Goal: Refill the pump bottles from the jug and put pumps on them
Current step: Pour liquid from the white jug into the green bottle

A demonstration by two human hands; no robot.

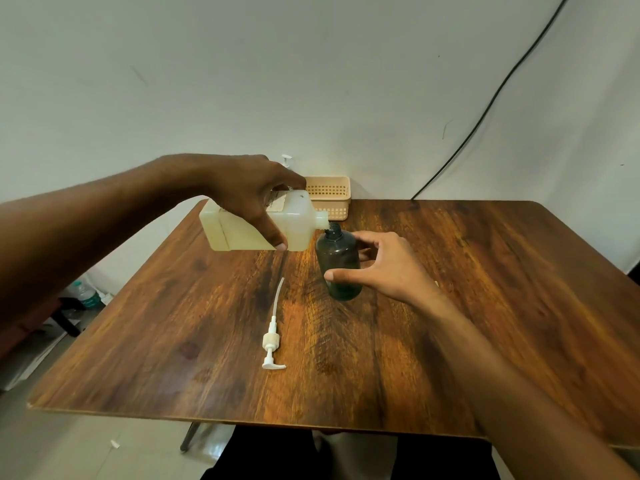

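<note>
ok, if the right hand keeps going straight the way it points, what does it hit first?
The bottle: the right hand points at it and grips it. Past it, the line likely meets the jug, held tipped by the left hand; depth there is unclear.

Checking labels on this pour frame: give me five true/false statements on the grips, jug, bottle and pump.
1. The left grip holds the jug tipped on its side, spout at the mouth of the dark bottle. True.
2. The right grip lies flat on the table. False: its thumb and fingers curl round the dark bottle.
3. A pump is fitted on the dark bottle. False: the white pump lies loose on the table, nearer the person.
4. The basket stands at the table's far edge. True.
5. The dark bottle lies on its side. False: it stands upright.
</note>
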